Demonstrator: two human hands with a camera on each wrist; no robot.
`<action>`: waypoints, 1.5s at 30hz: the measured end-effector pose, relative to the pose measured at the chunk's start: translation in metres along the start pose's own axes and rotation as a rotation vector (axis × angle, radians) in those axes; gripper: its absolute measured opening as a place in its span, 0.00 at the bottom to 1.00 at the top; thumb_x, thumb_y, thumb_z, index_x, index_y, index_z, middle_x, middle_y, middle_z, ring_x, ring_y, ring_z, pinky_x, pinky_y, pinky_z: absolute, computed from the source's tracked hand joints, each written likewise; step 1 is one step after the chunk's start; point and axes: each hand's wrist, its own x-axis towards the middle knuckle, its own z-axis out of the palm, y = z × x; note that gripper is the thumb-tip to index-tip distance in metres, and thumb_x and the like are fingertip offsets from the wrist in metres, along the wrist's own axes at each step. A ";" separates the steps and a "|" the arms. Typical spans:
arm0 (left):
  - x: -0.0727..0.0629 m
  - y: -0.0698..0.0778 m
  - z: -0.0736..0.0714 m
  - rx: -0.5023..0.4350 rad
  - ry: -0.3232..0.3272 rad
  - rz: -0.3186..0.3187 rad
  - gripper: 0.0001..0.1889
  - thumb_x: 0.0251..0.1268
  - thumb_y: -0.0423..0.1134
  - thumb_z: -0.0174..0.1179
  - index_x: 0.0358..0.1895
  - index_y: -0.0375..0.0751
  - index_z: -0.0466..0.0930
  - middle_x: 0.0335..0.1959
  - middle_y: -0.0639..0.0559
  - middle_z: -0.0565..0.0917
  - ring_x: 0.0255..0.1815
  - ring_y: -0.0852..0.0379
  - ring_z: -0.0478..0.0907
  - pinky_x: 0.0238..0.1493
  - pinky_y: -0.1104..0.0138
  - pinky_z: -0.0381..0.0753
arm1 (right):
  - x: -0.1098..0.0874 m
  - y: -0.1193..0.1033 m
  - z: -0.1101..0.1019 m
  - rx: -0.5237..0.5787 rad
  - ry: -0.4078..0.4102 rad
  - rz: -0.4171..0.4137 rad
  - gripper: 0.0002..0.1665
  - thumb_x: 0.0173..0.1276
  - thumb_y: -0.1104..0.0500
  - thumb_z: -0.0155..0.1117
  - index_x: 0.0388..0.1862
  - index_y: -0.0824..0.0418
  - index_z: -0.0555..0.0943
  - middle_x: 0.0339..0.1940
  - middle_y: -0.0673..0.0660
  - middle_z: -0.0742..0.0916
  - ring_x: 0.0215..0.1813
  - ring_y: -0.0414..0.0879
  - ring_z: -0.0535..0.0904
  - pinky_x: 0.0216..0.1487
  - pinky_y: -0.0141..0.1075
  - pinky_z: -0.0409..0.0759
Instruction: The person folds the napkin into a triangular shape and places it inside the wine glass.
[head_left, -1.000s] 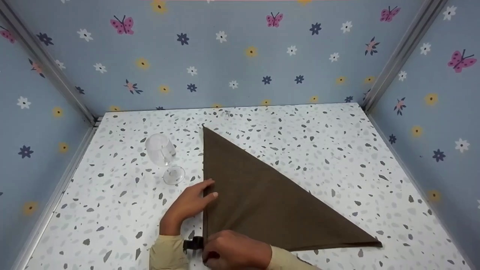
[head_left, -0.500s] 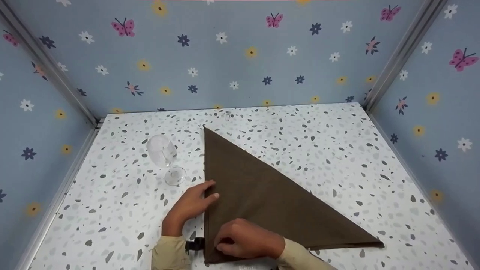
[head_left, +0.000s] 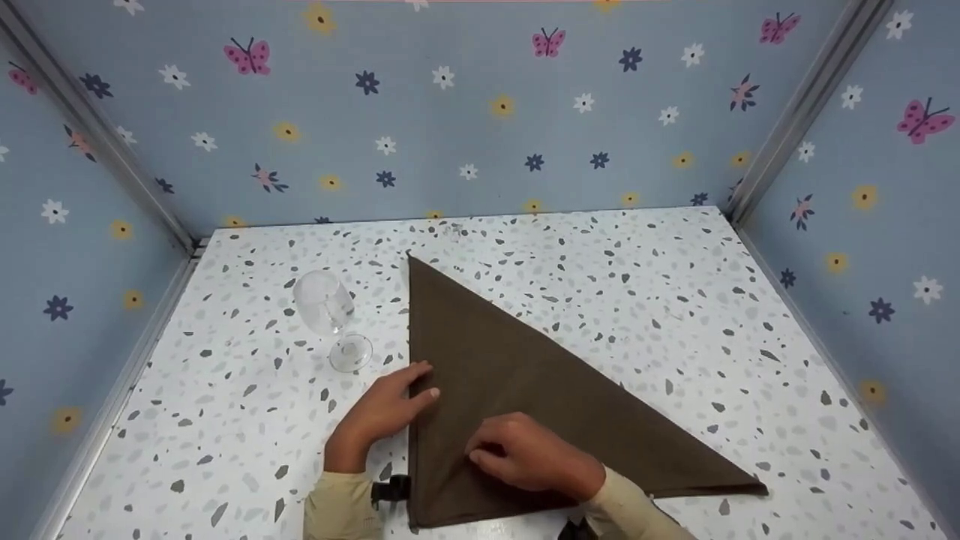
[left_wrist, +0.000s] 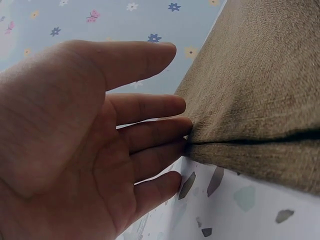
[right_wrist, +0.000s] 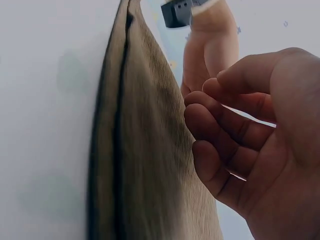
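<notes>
A brown cloth napkin [head_left: 510, 375] lies on the table, folded into a triangle with its square corner at the near left. My left hand [head_left: 384, 409] rests at the napkin's left edge; in the left wrist view its extended fingers [left_wrist: 155, 132] touch the folded border. Over the lower middle of the napkin is my right hand [head_left: 529, 454]. Its fingers [right_wrist: 205, 122] are loosely curled with nothing between them, beside the napkin's layered edge in the right wrist view. Whether they press on the fabric I cannot tell.
Left of the napkin, a clear stemmed glass [head_left: 330, 311] lies on its side. The speckled white table [head_left: 240, 390] is bounded by a flowered blue back panel [head_left: 465, 112] and side panels. Black wrist mounts show near both sleeves.
From the napkin's near left corner, my right hand has slid right and a little farther away, uncovering that corner. My left hand has stayed at the left edge.
</notes>
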 end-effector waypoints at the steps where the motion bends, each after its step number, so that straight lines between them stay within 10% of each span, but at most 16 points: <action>1: 0.000 0.000 0.000 0.003 0.002 -0.001 0.29 0.74 0.47 0.59 0.71 0.33 0.70 0.71 0.37 0.70 0.73 0.40 0.64 0.71 0.49 0.62 | -0.001 0.001 -0.001 -0.004 0.014 0.002 0.07 0.72 0.59 0.63 0.38 0.55 0.88 0.34 0.41 0.85 0.37 0.29 0.78 0.41 0.24 0.77; 45: -0.002 0.009 0.007 0.044 0.016 -0.019 0.28 0.75 0.44 0.59 0.70 0.31 0.70 0.71 0.34 0.69 0.74 0.37 0.61 0.71 0.47 0.61 | -0.041 0.029 -0.035 -0.549 0.235 0.434 0.08 0.64 0.55 0.71 0.37 0.59 0.85 0.31 0.53 0.79 0.33 0.49 0.75 0.32 0.45 0.78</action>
